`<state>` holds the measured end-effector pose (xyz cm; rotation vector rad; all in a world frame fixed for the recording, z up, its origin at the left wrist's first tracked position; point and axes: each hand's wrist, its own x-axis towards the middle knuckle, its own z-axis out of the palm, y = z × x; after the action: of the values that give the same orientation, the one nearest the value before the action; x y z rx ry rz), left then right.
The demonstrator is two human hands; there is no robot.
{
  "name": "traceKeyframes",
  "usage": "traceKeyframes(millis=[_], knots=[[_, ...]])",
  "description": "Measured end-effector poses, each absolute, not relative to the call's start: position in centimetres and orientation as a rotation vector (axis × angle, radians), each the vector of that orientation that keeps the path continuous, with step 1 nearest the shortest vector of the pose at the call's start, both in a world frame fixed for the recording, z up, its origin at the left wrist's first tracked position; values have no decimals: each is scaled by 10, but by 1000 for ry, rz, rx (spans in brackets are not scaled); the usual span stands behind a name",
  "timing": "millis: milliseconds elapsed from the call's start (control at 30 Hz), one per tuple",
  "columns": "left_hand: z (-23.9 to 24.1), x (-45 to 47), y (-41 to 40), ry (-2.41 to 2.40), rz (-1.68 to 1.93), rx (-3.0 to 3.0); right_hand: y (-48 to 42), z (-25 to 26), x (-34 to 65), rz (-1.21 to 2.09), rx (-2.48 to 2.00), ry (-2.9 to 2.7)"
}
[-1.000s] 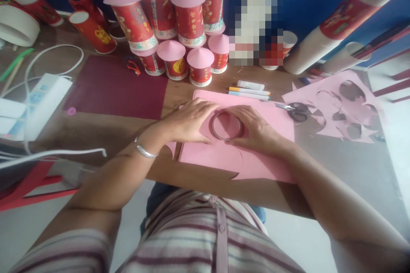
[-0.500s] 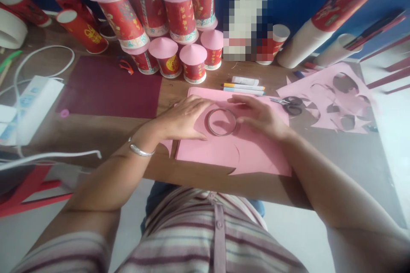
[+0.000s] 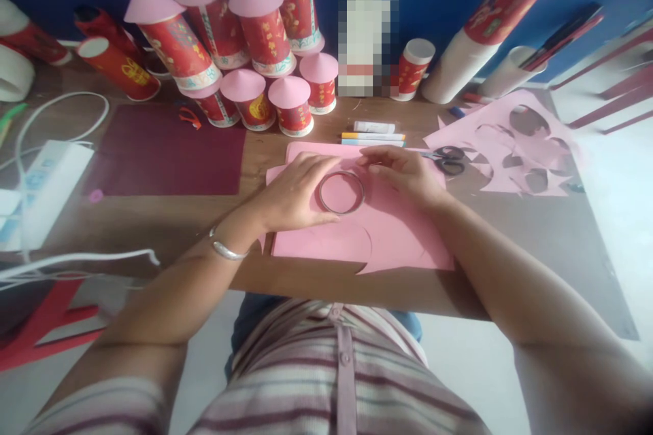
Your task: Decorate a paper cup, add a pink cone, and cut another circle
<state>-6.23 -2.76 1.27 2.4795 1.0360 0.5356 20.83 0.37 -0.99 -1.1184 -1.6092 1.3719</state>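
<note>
A pink paper sheet (image 3: pixel 398 238) lies on the wooden table in front of me, with a curved cut in its near edge. On it rests a thin ring (image 3: pixel 341 192). My left hand (image 3: pixel 296 192) lies spread on the paper with thumb and fingers curved round the ring's left side, touching it. My right hand (image 3: pixel 405 175) rests on the sheet just right of the ring, fingers stretched towards its far edge and holding nothing.
Behind the sheet lie markers (image 3: pixel 372 136) and scissors (image 3: pixel 445 158). Red cups with pink cone lids (image 3: pixel 255 34) stand stacked at the back. A dark red sheet (image 3: pixel 168 149) lies left, a power strip (image 3: pixel 48 183) further left, cut pink scraps (image 3: pixel 515 149) right.
My right hand has come off the ring's right side and moved up to the far edge. The left hand stays at the ring. My view has shifted slightly.
</note>
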Motion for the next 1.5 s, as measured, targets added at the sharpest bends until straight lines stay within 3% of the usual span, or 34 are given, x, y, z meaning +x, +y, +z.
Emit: traceKeyframes(millis=[100,433,733,1500], knots=[[8,-55,-29,1002,585,2485,7,-12,210,1315,-1100,-1540],[-7,-53,-22,1007,613,2512,34,22,264,672,-1331,-1445],[-2,-52,-20,1032,556,2489,39,37,304,132,-1608,-2027],[-4,-51,-23,1054,538,2432,39,28,223,-205,-1757,-2731]])
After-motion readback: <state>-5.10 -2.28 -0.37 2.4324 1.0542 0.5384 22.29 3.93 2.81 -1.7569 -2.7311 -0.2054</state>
